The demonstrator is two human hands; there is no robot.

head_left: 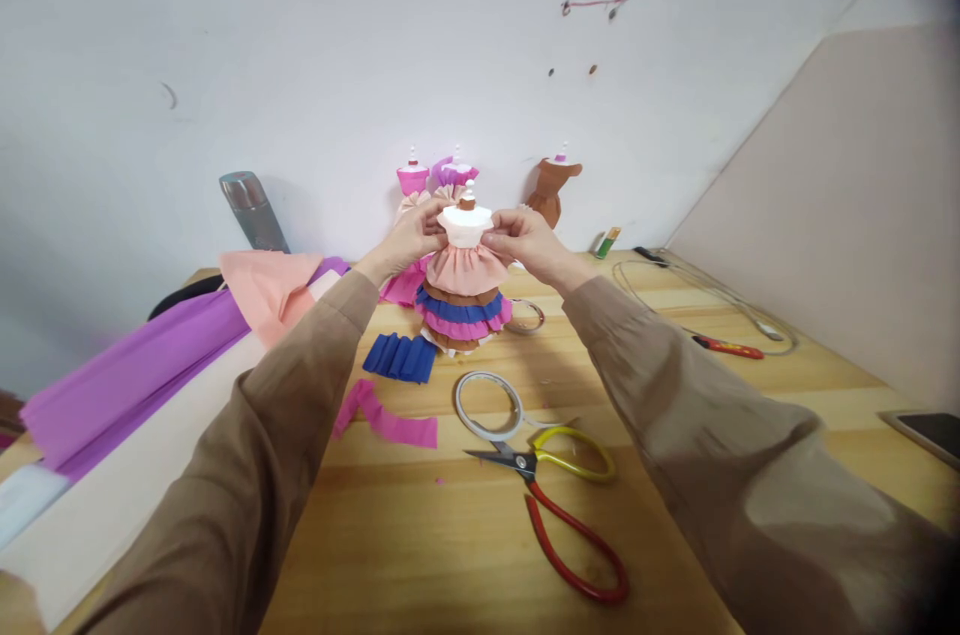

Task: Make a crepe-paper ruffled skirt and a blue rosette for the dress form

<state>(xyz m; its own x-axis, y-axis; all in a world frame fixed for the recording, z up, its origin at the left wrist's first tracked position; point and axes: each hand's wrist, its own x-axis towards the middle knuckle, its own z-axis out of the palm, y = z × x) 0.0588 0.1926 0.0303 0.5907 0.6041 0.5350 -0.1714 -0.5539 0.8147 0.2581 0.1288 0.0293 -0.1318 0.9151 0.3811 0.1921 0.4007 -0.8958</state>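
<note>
A miniature dress form (469, 270) stands upright on the table, wearing a white crepe-paper top and a ruffled skirt in peach, brown, blue and pink layers. My left hand (415, 237) is closed at the left edge of the white top, thumb and fingers pinching it. On the opposite side my right hand (534, 243) pinches the top's right edge. Below the skirt lie a pleated blue paper strip (400, 358), a pink paper strip (397, 427) and a roll of double-sided tape (488, 405). Nearer to me, open scissors (555, 475) have one yellow and one red handle.
Behind stand other dressed forms: a pink one (412, 180), a purple one (459, 175) and a brown one (551, 193). At left are purple paper (142, 380), peach paper (274, 285) and a dark bottle (255, 212). A cable, a red-handled tool (727, 348) and a phone (926, 433) lie right.
</note>
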